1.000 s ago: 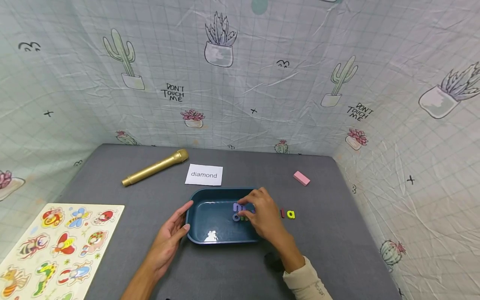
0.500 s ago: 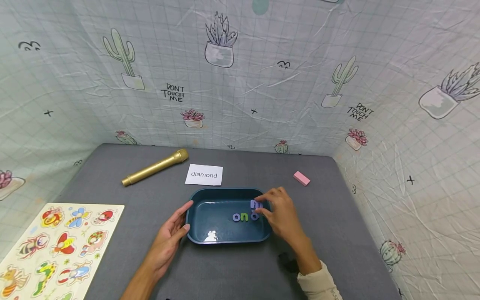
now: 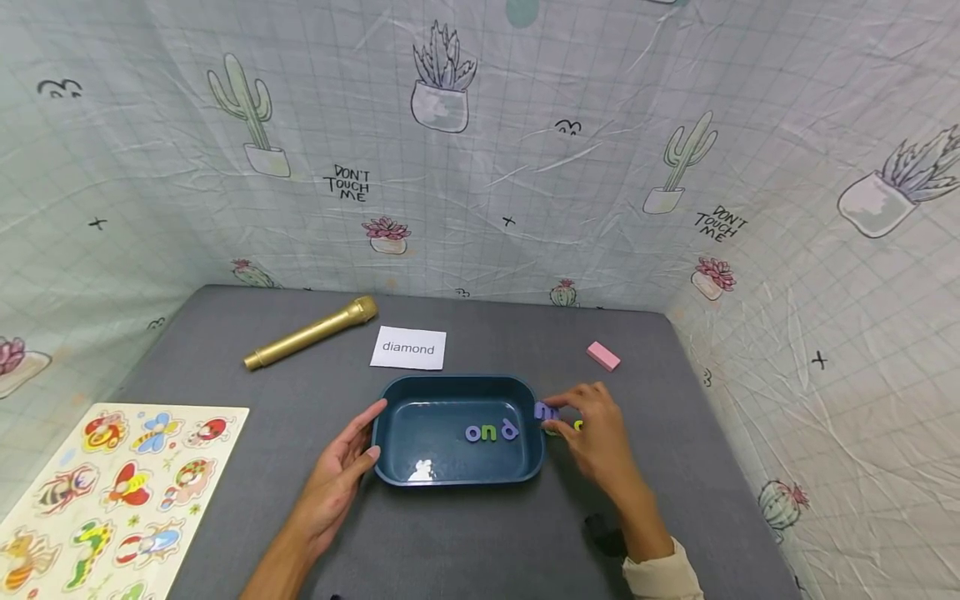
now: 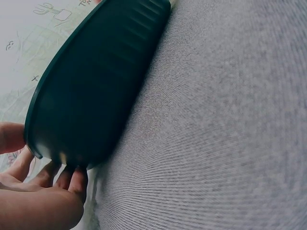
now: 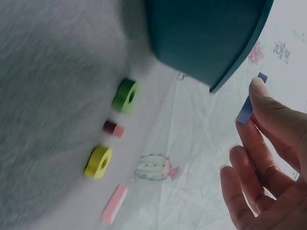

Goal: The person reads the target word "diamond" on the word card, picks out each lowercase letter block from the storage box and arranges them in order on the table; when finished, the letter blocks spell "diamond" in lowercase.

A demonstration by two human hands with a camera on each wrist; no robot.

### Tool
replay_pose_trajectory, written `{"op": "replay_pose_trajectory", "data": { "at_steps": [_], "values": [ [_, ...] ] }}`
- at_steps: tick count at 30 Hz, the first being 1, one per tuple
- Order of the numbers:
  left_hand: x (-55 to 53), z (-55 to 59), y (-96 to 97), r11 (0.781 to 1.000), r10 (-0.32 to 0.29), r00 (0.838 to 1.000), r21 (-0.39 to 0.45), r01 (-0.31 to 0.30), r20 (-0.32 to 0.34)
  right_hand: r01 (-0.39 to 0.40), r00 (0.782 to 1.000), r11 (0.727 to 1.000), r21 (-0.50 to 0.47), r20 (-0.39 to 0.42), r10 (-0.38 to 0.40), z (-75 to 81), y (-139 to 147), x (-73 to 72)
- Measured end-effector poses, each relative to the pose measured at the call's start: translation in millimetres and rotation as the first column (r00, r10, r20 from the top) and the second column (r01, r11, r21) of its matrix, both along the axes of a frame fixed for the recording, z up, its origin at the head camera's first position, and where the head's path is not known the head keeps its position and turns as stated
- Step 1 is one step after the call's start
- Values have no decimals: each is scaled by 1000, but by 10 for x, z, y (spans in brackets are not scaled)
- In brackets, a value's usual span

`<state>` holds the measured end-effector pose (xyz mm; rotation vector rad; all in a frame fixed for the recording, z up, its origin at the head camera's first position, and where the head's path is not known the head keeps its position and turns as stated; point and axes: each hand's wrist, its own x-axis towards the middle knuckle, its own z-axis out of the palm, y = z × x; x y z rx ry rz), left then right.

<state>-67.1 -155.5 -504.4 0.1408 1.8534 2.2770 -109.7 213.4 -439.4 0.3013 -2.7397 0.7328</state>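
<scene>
My right hand pinches a purple letter m between thumb and fingertips, just right of the blue tray's rim. In the right wrist view, that letter appears edge-on. My left hand rests its fingers against the left end of the tray. Inside the tray, toward its right half, lie a purple o, a green n and a purple d. Beyond the tray's right end are a green letter, a small red letter and a yellow letter, partly hidden by my hand in the head view.
Behind the tray lies a white card printed "diamond". A gold microphone is at back left, a pink block at back right. A board with insect pictures covers the front left. Patterned cloth hangs around the table.
My right hand has carried the purple m rightward from above the letters, past the tray's right rim. The o, n and d are now uncovered. The left hand has stayed at the tray.
</scene>
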Motion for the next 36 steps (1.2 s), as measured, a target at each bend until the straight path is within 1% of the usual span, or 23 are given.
{"op": "replay_pose_trajectory", "data": {
  "at_steps": [11, 17, 21, 23, 29, 36],
  "values": [
    [3, 0, 7, 1000, -5, 1000, 0, 5, 10, 47, 999, 999, -2, -16, -47, -127, 377, -12],
    [7, 3, 6, 1000, -5, 1000, -2, 5, 2, 87, 995, 996, 3, 43, -87, -145, 569, -36],
    [4, 0, 6, 1000, -5, 1000, -2, 5, -3, 92, 994, 996, 24, 60, -93, -173, 692, -58],
    [6, -4, 5, 1000, -6, 1000, -2, 6, -6, 96, 992, 995, 35, 83, -99, -191, 746, -66],
    [6, -14, 1, 1000, -2, 1000, -3, 2, -4, 120, 971, 989, 92, 199, -136, -237, 847, -96],
    [-11, -2, 1, 1000, 2, 1000, -3, -2, 5, 129, 948, 980, 153, 270, -167, -264, 866, -148]
  ]
}}
